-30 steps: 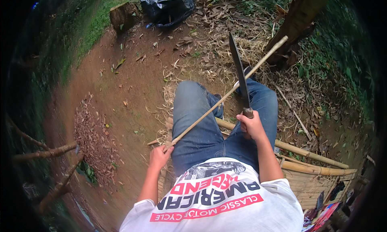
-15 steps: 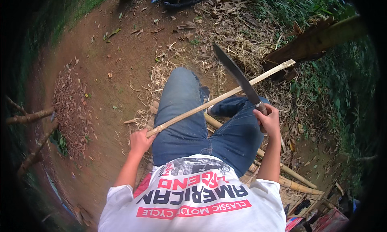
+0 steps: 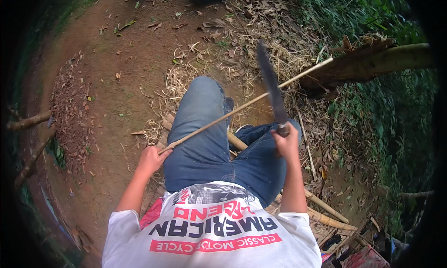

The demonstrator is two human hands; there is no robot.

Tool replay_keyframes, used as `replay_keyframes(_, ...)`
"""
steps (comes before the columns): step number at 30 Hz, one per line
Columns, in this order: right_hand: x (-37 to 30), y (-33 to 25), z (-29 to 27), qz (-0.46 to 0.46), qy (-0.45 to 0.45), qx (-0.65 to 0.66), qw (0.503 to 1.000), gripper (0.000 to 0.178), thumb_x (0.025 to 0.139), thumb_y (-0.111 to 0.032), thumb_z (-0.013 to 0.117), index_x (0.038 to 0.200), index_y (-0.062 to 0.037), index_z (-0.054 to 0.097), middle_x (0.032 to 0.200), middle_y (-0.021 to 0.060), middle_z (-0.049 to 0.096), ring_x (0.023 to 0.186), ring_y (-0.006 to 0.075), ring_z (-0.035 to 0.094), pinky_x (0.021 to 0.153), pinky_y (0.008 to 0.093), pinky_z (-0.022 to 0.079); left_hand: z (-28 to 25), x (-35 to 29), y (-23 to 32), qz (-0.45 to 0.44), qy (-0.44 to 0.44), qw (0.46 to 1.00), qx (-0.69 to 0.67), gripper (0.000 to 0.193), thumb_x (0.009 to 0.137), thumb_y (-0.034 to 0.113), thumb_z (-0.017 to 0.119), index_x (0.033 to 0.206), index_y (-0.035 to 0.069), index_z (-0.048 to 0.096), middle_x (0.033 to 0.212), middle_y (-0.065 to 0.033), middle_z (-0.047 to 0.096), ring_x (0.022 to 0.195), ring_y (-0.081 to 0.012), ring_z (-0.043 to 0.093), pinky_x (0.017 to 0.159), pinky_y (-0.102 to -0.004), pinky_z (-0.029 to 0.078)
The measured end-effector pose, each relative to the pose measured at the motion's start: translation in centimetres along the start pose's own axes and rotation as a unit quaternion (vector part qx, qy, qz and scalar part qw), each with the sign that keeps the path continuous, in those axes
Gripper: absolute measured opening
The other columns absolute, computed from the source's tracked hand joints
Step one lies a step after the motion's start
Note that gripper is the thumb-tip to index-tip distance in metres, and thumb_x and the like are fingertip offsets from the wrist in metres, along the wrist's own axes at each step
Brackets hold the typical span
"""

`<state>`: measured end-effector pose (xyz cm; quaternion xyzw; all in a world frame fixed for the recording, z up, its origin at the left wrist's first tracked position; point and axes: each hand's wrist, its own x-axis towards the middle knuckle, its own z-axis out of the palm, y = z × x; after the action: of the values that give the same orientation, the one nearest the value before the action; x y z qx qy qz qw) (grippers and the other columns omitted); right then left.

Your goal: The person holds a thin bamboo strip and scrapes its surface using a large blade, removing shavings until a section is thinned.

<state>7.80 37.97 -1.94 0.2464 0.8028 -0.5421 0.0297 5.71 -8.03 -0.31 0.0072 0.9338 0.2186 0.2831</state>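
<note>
A long, thin bamboo strip slants across my thighs, up to the right. My left hand is closed round its near end beside my left knee. In my right hand is the handle of a machete, gripped above my right thigh. Its dark, broad blade points away from me, slightly blurred at the tip, and crosses over the strip. Whether blade and strip touch, I cannot tell.
Pale curled shavings and dry leaves litter the brown soil ahead. A thick cut trunk lies at the far right, near green plants. Bamboo poles lie under and beside me at the right. Branches stand at the left.
The machete blade has swung more upright and shifted along the strip. The strip has turned in my left hand, showing a narrower side. The whole view has shifted slightly.
</note>
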Motion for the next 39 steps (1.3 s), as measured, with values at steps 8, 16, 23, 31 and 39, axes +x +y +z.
replay_keyframes(8, 2.7, -4.6, -3.7, -0.011, 0.077, -0.039, 0.996, 0.013, 0.075, -0.002, 0.069, 0.080, -0.0006, 0.057, 0.062, 0.0023, 0.057, 0.052, 0.0118, 0.054, 0.049, 0.0285, 0.043, 1.2, -0.1, -0.1, 0.020, 0.035, 0.999, 0.000, 0.054, 0.086, 0.053, 0.065, 0.078, 0.000, 0.072, 0.071, -0.0267, 0.062, 0.072, -0.0462, 0.062, 0.062, -0.0498, 0.049)
replay_keyframes(16, 3.1, -3.6, -2.6, 0.027, 0.069, -0.005, 0.997, 0.014, 0.074, 0.002, 0.065, 0.082, -0.0014, 0.054, 0.061, 0.0037, 0.055, 0.045, 0.0126, 0.053, 0.042, 0.0285, 0.043, 1.7, -0.3, -1.5, 0.016, 0.074, 0.996, 0.040, 0.057, 0.085, 0.057, 0.064, 0.073, 0.002, 0.071, 0.069, -0.0259, 0.062, 0.070, -0.0455, 0.063, 0.062, -0.0506, 0.050)
replay_keyframes(23, 3.6, -5.5, -5.5, 0.027, 0.063, 0.001, 0.998, 0.014, 0.074, 0.003, 0.065, 0.078, -0.0015, 0.053, 0.058, 0.0017, 0.053, 0.045, 0.0110, 0.052, 0.041, 0.0265, 0.042, 2.0, 0.1, -1.0, 0.029, 0.075, 0.996, 0.025, 0.058, 0.084, 0.058, 0.063, 0.072, 0.002, 0.070, 0.067, -0.0250, 0.062, 0.069, -0.0449, 0.063, 0.062, -0.0507, 0.050)
replay_keyframes(31, 4.0, -1.8, -5.0, -0.006, 0.023, -0.108, 0.994, 0.019, 0.069, 0.000, 0.067, 0.087, 0.0021, 0.060, 0.065, 0.0044, 0.057, 0.055, 0.0140, 0.055, 0.053, 0.0315, 0.046, 0.9, -0.7, 0.4, 0.004, 0.076, 0.996, 0.055, 0.058, 0.084, 0.058, 0.064, 0.070, 0.002, 0.071, 0.065, -0.0247, 0.061, 0.067, -0.0448, 0.063, 0.060, -0.0501, 0.050)
replay_keyframes(39, 2.2, -4.7, -1.8, -0.005, -0.017, -0.143, 0.990, 0.019, 0.068, -0.001, 0.066, 0.086, 0.0019, 0.062, 0.069, 0.0089, 0.062, 0.063, 0.0188, 0.059, 0.061, 0.0338, 0.047, 1.3, -0.5, 0.1, -0.014, 0.063, 0.997, 0.041, 0.057, 0.085, 0.058, 0.063, 0.072, 0.003, 0.071, 0.069, -0.0248, 0.063, 0.070, -0.0440, 0.064, 0.064, -0.0505, 0.051)
